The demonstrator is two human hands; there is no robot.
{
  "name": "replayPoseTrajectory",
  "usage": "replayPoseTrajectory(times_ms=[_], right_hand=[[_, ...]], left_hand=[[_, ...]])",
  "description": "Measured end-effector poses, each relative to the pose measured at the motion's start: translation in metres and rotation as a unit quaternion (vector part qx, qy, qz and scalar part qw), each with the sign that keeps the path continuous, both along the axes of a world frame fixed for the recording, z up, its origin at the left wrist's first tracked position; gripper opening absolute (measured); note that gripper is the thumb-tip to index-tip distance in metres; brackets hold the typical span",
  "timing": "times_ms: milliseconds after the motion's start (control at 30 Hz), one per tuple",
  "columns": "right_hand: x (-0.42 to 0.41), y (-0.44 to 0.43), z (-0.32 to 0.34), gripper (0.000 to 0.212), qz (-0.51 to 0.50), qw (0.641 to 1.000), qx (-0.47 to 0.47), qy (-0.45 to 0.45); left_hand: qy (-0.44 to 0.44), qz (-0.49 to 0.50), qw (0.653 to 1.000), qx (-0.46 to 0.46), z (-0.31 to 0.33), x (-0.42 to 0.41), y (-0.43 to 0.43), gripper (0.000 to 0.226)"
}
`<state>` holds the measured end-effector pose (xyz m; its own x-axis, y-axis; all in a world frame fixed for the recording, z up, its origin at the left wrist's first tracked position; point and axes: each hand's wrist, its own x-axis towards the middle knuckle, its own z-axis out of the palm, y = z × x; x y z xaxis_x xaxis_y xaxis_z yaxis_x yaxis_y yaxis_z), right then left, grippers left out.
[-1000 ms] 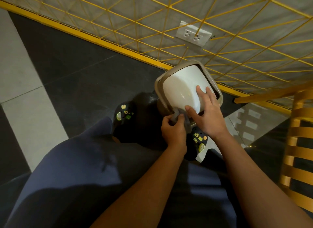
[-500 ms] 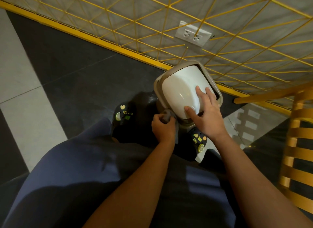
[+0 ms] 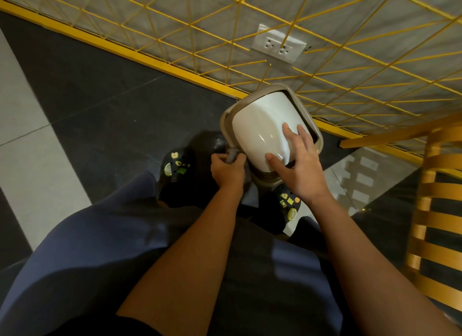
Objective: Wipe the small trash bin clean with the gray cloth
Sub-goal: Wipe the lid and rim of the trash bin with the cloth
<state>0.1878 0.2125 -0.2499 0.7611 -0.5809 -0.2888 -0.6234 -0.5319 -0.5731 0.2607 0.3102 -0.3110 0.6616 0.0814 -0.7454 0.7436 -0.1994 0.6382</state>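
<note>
Since a second ago, left hand (image 3: 226, 169) slid the cloth (image 3: 232, 156) leftward along the bin (image 3: 265, 133) rim, gripping it tightly; right hand (image 3: 300, 168), fingers spread, steadies the lid. Next, probably continue wiping around.

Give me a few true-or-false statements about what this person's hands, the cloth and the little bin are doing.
1. The left hand grips the crumpled gray cloth. True.
2. The right hand is lifted clear of the small white-lidded tan plastic trash bin. False: it rests on the white lid.
3. The cloth is at the bin's left edge. True.
4. The bin stands on a table. False: it sits on the dark tiled floor.
5. A white wall socket is above the bin. True.
</note>
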Motion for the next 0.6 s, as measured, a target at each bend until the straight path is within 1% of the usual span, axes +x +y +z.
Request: replayPoseTrajectory(times_ms=[167, 267, 400, 600], right_hand=[[0.0, 0.0, 0.0, 0.07, 0.0, 1.0, 0.004, 0.003], [0.001, 0.001, 0.0, 0.07, 0.0, 1.0, 0.002, 0.002], [0.0, 0.0, 0.0, 0.07, -0.004, 1.0, 0.003, 0.0], [0.0, 0.001, 0.001, 0.07, -0.001, 1.0, 0.003, 0.003]], left_hand=[[-0.019, -0.007, 1.0, -0.006, 0.002, 0.038, 0.002, 0.024], [-0.027, -0.01, 1.0, -0.01, 0.002, 0.045, 0.003, 0.023], [-0.019, 0.013, 1.0, -0.005, -0.001, 0.02, 0.002, 0.025], [0.004, 0.02, 1.0, -0.016, -0.005, -0.021, -0.002, 0.031]])
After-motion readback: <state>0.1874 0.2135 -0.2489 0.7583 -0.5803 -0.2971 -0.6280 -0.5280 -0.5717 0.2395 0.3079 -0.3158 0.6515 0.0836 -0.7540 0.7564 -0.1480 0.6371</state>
